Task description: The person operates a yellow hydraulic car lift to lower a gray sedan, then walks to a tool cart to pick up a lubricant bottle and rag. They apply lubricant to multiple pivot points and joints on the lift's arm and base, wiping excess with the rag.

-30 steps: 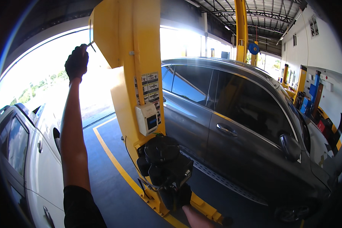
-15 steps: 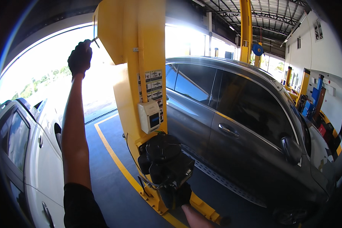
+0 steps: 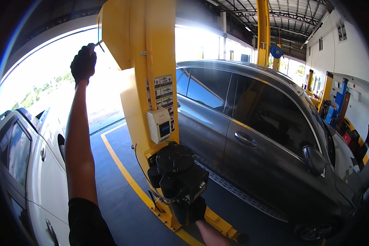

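Observation:
My left hand [image 3: 83, 64], in a black glove, is raised at the upper left. Its fingers are closed on a thin lever [image 3: 99, 43] at the side of a yellow lift post [image 3: 137, 90]. Low on the post is a black motor and pump unit [image 3: 176, 170] with a cable. My right hand [image 3: 197, 208], also gloved in black, is against the lower part of that unit; dark glove and dark housing merge, so its fingers cannot be made out. A white control box [image 3: 159, 125] with a small screen is mounted above the unit.
A dark grey car [image 3: 266, 119] stands close on the right of the post. At the left is a white car [image 3: 47, 176]. The post's yellow base [image 3: 219, 223] juts out near the floor. Another yellow post [image 3: 263, 37] and a blue reel [image 3: 276, 51] are farther back.
The whole view has shifted slightly, so the post and cars sit a little farther left. Both hands keep their places on the lever and at the pump unit.

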Available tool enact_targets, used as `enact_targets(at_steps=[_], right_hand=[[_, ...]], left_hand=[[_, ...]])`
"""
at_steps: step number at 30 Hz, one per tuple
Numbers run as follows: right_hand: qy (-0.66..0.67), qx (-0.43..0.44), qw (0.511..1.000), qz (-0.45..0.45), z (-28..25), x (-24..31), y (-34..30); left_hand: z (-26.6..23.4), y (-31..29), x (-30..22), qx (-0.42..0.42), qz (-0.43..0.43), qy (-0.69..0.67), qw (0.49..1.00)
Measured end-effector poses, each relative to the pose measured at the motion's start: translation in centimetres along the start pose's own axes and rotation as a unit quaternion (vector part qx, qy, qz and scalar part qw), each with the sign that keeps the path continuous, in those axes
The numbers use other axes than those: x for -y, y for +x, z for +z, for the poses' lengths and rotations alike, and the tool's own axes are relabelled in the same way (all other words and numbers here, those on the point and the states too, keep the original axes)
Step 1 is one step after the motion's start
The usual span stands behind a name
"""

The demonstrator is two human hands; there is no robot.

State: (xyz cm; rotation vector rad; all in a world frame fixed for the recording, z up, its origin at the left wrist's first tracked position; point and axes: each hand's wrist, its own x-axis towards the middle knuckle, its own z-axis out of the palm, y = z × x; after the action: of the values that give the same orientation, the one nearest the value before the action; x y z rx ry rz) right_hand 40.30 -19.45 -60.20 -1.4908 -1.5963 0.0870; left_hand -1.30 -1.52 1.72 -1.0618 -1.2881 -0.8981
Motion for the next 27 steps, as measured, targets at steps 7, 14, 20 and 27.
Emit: enact_targets(at_steps=[7,14,20,27], right_hand=[[-0.032,-0.026,0.999,-0.015,1.0,-1.1,-0.3],[-0.025,0.029,0.999,0.022,-0.1,0.0,0.3],[-0.033,0.022,0.999,0.028,-0.5,0.8,0.1],[-0.072,0.001,0.997,-0.020,1.8,-2.2,-0.9]], left_hand=[[-0.3,0.0,-0.5,-0.005,0.005,-0.021,1.000],[-0.4,0.3,-0.6,0.022,-0.012,-0.004,1.000],[-0.6,0.0,-0.5,0.005,-0.010,-0.009,1.000],[-0.7,0.2,-0.9,0.018,-0.016,-0.025,0.999]])
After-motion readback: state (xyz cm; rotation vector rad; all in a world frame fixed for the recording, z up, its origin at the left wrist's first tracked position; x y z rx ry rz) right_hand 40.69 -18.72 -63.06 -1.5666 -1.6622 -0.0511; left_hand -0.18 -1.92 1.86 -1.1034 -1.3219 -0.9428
